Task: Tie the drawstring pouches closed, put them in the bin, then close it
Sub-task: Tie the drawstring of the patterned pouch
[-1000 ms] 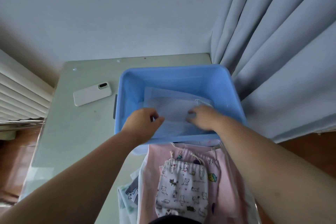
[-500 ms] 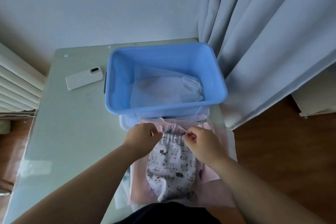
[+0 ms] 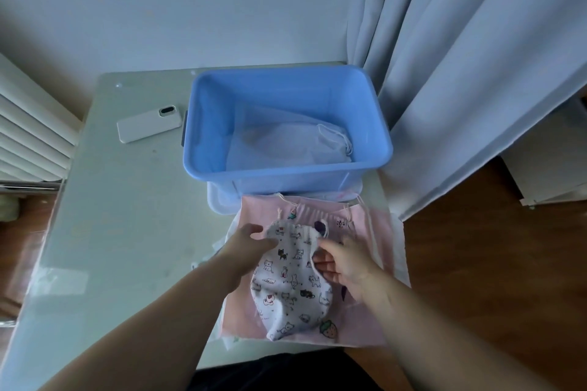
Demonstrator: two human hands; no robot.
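A white cat-print pouch (image 3: 290,286) lies on a flat pink pouch (image 3: 371,232) at the table's near edge, its top gathered. My left hand (image 3: 249,240) pinches the gathered top at its left side. My right hand (image 3: 344,268) is at the pouch's right edge, fingers curled, with the white drawstring (image 3: 314,259) looping across them. Behind them stands the open blue bin (image 3: 286,173), with a white pouch (image 3: 286,144) lying inside it.
A pale lid (image 3: 219,201) lies under the bin's front. A white phone (image 3: 147,125) rests on the glass table (image 3: 120,232) left of the bin. More fabric pokes out under the pink pouch. Grey curtains (image 3: 460,73) hang right; a radiator (image 3: 28,136) stands left.
Both hands left the white pouch in the bin and came back to the cat-print pouch. Its top has been drawn tighter, and my right hand has slid down its right side.
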